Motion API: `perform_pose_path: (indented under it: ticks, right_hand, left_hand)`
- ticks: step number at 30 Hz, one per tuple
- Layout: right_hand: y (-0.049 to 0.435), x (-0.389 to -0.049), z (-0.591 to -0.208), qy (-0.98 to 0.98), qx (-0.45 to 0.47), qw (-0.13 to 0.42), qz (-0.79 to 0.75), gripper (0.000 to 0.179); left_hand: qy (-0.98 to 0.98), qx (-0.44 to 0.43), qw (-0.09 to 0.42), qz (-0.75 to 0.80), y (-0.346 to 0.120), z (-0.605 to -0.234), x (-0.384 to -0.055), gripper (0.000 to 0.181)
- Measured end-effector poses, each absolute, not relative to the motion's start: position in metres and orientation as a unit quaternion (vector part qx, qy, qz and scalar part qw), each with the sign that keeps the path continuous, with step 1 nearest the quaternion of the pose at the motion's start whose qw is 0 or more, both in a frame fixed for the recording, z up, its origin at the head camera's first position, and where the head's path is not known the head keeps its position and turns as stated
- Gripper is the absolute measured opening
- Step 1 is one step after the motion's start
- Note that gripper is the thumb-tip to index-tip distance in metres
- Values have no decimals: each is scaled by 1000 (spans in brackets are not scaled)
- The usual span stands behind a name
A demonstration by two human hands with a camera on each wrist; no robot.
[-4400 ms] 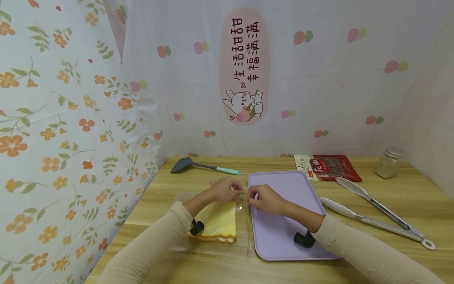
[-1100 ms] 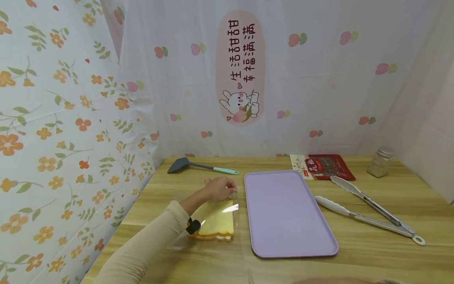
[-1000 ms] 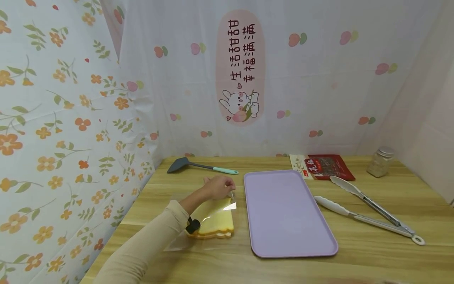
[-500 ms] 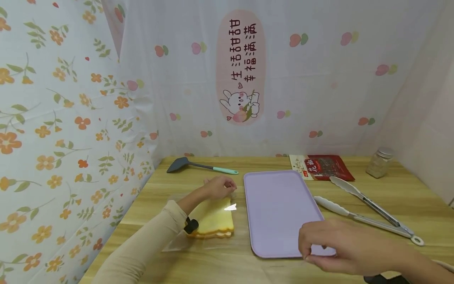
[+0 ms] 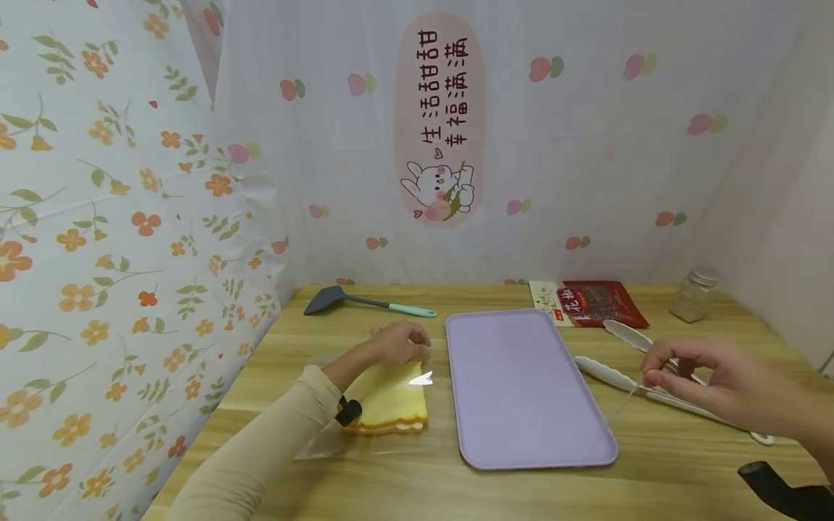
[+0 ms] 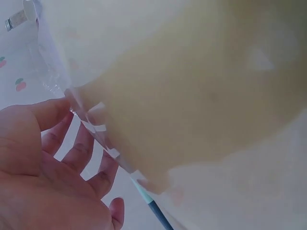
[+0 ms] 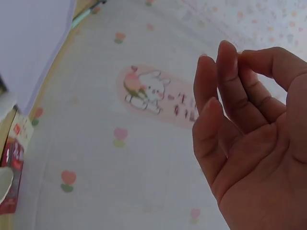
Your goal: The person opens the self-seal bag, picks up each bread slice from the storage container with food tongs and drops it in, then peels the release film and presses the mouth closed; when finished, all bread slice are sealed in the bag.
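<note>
At the left of the table, a clear plastic bag [image 5: 439,427] lies with a yellow toast-like stack [image 5: 391,401] in it, brown and wavy along its near edge. My left hand [image 5: 399,343] is at the bag's far edge. The left wrist view shows the thumb and fingers of the left hand [image 6: 53,153] pinching that clear edge. Out to the right, over the tongs [image 5: 609,373], my right hand [image 5: 717,380] pinches a thin clear strip [image 5: 627,405] between thumb and index finger. The strip does not show in the right wrist view, where the fingertips [image 7: 228,60] meet.
A lilac tray [image 5: 521,391] lies between the hands. Behind the bag is a spatula [image 5: 371,301] with a mint handle. A red spice packet [image 5: 599,304] and a lidded glass jar [image 5: 694,294] stand at the back right, before a printed curtain [image 5: 313,159].
My right hand left the bag's edge, dropped out of view at the bottom, then came back at the right and moved up over the tongs. The left hand stayed at the bag.
</note>
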State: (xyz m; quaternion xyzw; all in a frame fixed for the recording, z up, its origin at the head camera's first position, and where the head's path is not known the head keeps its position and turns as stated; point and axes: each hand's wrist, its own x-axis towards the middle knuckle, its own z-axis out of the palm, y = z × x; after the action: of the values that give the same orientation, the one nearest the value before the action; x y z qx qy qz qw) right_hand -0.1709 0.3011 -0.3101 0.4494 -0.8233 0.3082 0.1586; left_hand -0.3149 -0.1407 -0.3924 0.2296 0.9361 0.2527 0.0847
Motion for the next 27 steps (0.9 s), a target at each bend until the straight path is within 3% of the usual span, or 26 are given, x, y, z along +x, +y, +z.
perform_pose_path:
  ticks: [4,11,17,24,27]
  right_hand:
    - [319,-174,-312,-841,394,200,312,48]
    - [335,-176,-317,-862,282,214,361,31]
    - [348,-176,-316,-862,185,270,386,31]
    - [365,-177,-324,-910,137,264,289,5]
    - [376,-178,-331,-912,148,258,282,2]
  left_hand:
    - [938,225,76,251,-139,-393,-315,10]
    - [941,212,74,252,-136,-394,-315,6]
    - [940,218,89,247,-136,-393,-316,7]
    - [937,214,94,259,-139,-392,-315,8]
    - [934,217,96,268,-140,-390,-313,9]
